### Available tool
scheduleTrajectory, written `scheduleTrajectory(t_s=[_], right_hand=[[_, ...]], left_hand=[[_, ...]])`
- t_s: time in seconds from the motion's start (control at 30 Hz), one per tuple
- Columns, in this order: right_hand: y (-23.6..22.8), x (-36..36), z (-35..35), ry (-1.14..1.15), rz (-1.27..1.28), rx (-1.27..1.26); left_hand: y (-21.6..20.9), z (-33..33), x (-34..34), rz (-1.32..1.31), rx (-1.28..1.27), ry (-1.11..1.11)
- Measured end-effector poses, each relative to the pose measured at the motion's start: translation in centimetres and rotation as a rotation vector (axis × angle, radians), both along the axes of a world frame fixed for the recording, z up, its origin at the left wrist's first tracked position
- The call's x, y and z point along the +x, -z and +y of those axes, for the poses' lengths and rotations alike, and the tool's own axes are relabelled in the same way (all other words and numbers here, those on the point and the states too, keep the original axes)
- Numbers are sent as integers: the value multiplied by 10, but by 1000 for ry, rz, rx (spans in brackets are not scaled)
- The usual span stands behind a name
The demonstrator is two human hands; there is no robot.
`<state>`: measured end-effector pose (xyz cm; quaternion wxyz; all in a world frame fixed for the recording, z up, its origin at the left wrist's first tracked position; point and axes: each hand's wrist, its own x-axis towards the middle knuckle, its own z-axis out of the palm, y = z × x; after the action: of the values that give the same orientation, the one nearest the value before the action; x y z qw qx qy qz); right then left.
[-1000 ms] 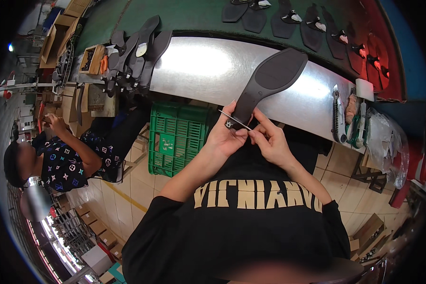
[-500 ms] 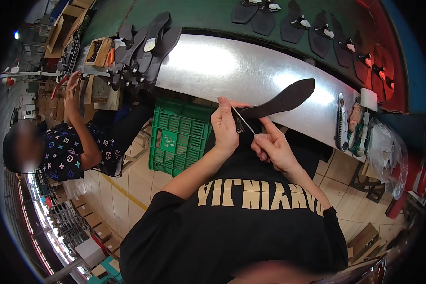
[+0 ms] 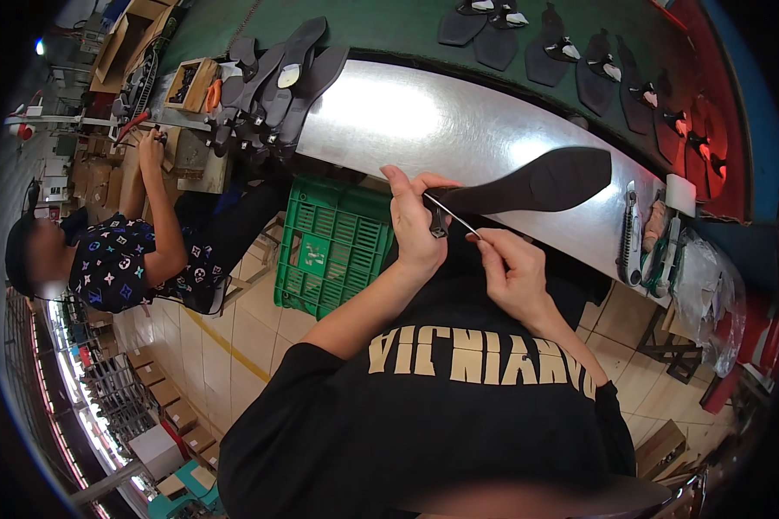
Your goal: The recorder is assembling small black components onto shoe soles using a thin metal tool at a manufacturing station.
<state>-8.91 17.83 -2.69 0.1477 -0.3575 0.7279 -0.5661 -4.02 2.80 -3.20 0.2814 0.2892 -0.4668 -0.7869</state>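
Note:
My left hand is closed around the heel end of a black shoe sole, whose broad front end reaches to the right over the metal bench. A small dark, shiny piece shows at the heel beside my palm. My right hand pinches a thin metal rod, and the rod slants up to the left, its far end near the heel and my left fingers. Exactly where the rod's tip touches cannot be made out.
Black soles are heaped at the metal bench's left. Sandals line the green surface behind. A box cutter lies right, near a plastic bag. A green crate stands below; a co-worker sits left.
The sole has turned so that more of its broad face shows, its front end now farther right. My right hand has shifted slightly right with the rod. The co-worker's raised hand has moved.

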Motion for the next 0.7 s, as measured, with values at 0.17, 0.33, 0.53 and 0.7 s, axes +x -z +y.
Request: scheduleTrajectory(t_s=[0.17, 0.33, 0.53, 0.7], right_hand=[[-9, 5, 2, -17, 128, -31], [-3, -5, 4, 59, 148, 26], [6, -4, -8, 36, 125, 97], [1, 9, -11, -141, 199, -42]], left_hand=[[0, -5, -6, -41, 294, -9], [-6, -10, -15, -86, 784, 73], [19, -4, -15, 233, 967, 148], [38, -17, -18, 188, 962, 63]])
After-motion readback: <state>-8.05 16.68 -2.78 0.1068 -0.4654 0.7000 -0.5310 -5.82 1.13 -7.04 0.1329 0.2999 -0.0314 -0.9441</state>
